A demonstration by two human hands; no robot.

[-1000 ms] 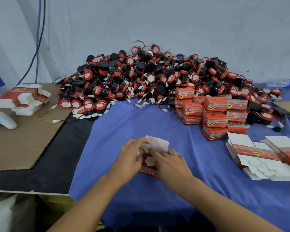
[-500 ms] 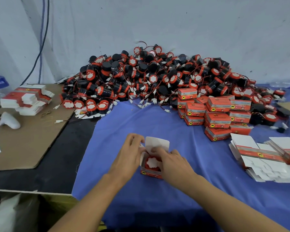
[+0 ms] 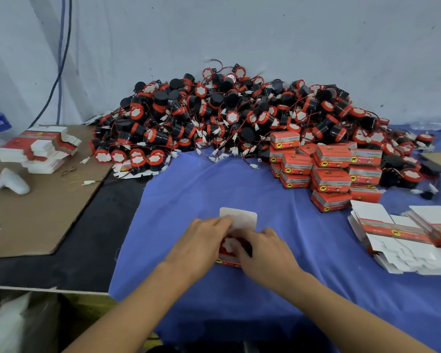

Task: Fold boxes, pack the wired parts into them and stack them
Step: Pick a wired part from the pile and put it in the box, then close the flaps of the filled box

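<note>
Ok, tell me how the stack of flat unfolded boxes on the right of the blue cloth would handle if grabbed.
The stack of flat boxes already lies fanned and uneven, so it would probably slide apart if gripped loosely. The sheets look like thin card, likely light and bendy, with flaps that may catch. Pushed across the blue cloth, the bottom sheets may lag.

**One head-worn camera, looking forward and down**

The only view sits on the person's head, tilted down over both forearms. It is closest to the left hand and right hand, meeting low and centre on the blue cloth. Beyond the hands it faces the pile of wired parts against the wall. No second view overlaps it.
</note>
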